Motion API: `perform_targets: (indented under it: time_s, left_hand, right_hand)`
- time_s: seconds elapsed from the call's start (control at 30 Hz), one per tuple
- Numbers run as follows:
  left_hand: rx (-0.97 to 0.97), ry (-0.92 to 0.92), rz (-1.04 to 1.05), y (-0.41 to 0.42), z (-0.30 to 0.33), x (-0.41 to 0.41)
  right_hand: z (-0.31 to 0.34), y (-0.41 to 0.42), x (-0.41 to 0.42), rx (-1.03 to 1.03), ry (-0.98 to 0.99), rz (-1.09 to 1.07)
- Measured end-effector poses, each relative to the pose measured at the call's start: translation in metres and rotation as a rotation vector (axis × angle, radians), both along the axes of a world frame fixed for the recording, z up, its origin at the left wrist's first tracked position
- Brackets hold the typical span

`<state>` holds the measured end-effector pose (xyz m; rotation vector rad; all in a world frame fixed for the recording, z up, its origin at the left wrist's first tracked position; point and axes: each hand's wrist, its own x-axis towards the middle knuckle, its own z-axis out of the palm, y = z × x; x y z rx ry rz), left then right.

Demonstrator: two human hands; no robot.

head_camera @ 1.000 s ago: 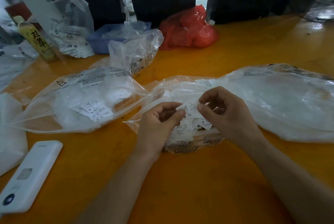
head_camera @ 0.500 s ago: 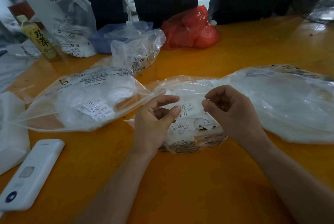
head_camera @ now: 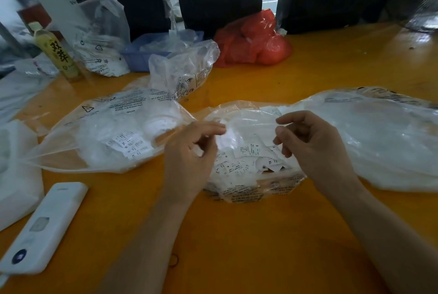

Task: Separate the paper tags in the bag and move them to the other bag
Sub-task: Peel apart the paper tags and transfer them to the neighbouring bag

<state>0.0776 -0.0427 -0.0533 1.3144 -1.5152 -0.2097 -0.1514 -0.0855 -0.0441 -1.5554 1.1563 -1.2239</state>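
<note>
On the orange table [head_camera: 237,234], a clear plastic bag [head_camera: 248,189] lies open near the middle of the near edge, holding a heap of white paper tags [head_camera: 246,161] printed with size letters. The left hand [head_camera: 189,161] hovers over the bag's left side, its fingers [head_camera: 208,129] curled around a blurred white tag [head_camera: 226,138] pinched at the tips. The right hand [head_camera: 315,149] hangs above the bag's right side with loosely curled fingers [head_camera: 284,119], holding nothing. A second clear bag [head_camera: 106,137] with more tags rests toward the left edge, just beside the first. A large bag [head_camera: 379,142] spreads toward the right edge. A white remote [head_camera: 45,225] lies at the near left corner; a red bag [head_camera: 253,40], a blue tray [head_camera: 139,56] and a bottle [head_camera: 57,52] stand along the far edge.
</note>
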Motion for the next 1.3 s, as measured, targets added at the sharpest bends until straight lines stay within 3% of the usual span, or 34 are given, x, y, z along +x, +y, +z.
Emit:
perform_targets:
  time_s: [0.1,0.17,0.27,0.47,0.53,0.57,0.67,0.8,1.0,1.17,1.3]
  left_hand:
    - [-0.041,-0.162,0.363,-0.005,0.005,0.034]
    - [0.054,-0.228,0.556,-0.005,0.004,0.057]
    - [0.251,-0.287,0.680,-0.006,-0.001,0.083]
    - [0.797,-0.528,0.769,-0.013,-0.003,0.088]
    - [0.864,-0.524,0.780,-0.014,-0.003,0.086]
    - [0.860,-0.525,0.785,-0.015,-0.003,0.086]
    - [0.730,-0.514,0.827,-0.013,0.000,0.079]
    - [0.426,-0.540,0.837,-0.008,-0.005,0.062]
    - [0.089,-0.486,0.614,-0.011,-0.011,0.029]
    - [-0.008,-0.418,0.348,-0.010,-0.012,0.004]
    - [-0.014,-0.245,0.123,-0.008,-0.013,-0.009]
  right_hand:
    - [0.005,-0.002,-0.008,-0.091,-0.008,-0.093]
    - [0.008,-0.003,-0.012,-0.155,0.055,-0.157]
    - [0.012,-0.010,-0.022,-0.209,0.241,-0.281]
    - [0.013,-0.033,-0.063,-0.059,1.120,-0.371]
    - [0.011,-0.037,-0.074,-0.008,1.367,-0.399]
    - [0.011,-0.040,-0.080,0.025,1.386,-0.418]
    - [0.009,-0.043,-0.094,0.129,1.252,-0.439]
    - [0.005,-0.043,-0.094,0.200,1.242,-0.424]
    - [0.012,-0.043,-0.093,0.097,1.135,-0.525]
    - [0.022,-0.036,-0.090,-0.199,0.883,-0.645]
    - [0.028,-0.029,-0.075,-0.228,0.479,-0.550]
